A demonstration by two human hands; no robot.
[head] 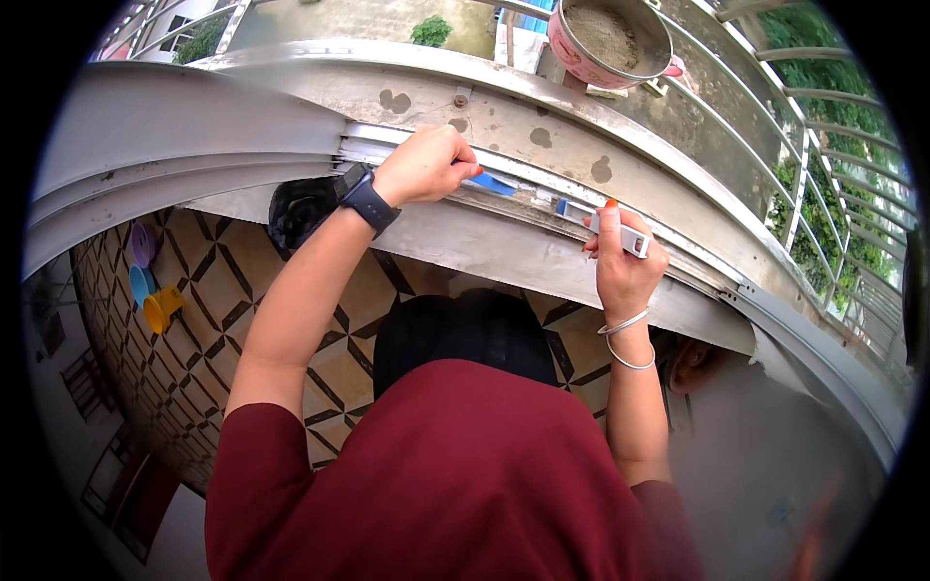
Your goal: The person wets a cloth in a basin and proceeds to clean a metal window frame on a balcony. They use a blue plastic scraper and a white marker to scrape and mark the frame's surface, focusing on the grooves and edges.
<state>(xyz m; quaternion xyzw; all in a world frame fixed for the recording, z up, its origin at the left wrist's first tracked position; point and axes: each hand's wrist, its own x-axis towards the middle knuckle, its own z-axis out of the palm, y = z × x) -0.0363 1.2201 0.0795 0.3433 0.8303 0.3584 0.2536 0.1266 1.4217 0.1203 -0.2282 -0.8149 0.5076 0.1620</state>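
My left hand (429, 165), with a dark smartwatch (367, 197) at the wrist, pinches a small blue piece (494, 183) over the sliding-window track (541, 196); its material is unclear. Two silver bangles circle my right wrist. My right hand (626, 247) grips the white plastic handle of a small cleaning brush (623, 231), whose blue end points left into the track. Whitish dirt lies in the track between the blue piece and the brush. Parts of both tools are hidden by my fingers.
Beyond the stained sill (508, 120), a pink pot (603, 43) with grey, sandy contents stands by the metal railing (741, 120). A black bag (298, 210) hangs below the sill at left. Purple, blue and yellow plastic containers (161, 309) are on the tiled floor.
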